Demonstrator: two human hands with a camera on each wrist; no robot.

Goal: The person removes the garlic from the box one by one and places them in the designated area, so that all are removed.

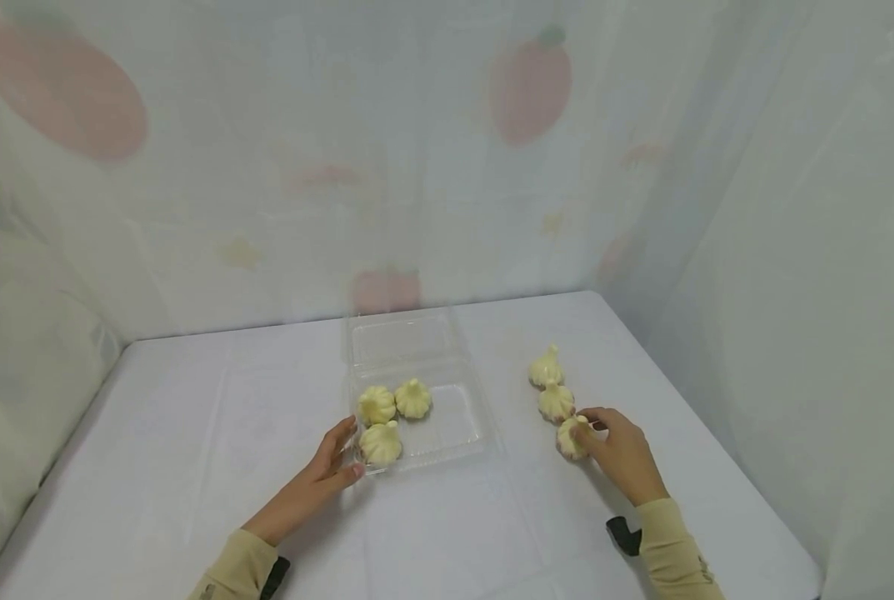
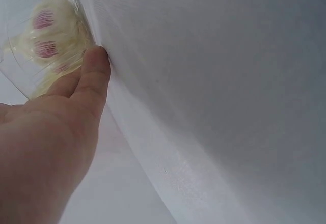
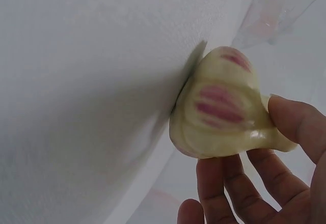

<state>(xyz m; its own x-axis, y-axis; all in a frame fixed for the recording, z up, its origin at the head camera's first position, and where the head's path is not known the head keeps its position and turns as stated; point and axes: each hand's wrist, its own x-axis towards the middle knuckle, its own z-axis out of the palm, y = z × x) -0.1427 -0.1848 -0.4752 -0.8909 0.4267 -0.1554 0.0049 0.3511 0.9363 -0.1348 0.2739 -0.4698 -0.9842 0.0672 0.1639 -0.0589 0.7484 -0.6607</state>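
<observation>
In the head view, a clear plastic clamshell box lies with its lid folded back. Inside its left part are three pale garlic bulbs with pink streaks, two at the left side and one beside them. My left hand rests against the box's left side, fingers fairly straight and thumb by the front corner. On the right, my right hand holds the nearest garlic bulb of a row between thumb and fingers. This bulb is at the tabletop; whether it is lifted I cannot tell.
Two more garlic bulbs sit just beyond the right hand, close together. The table wears a white cover. Pale curtains with fruit prints hang behind it and at both sides.
</observation>
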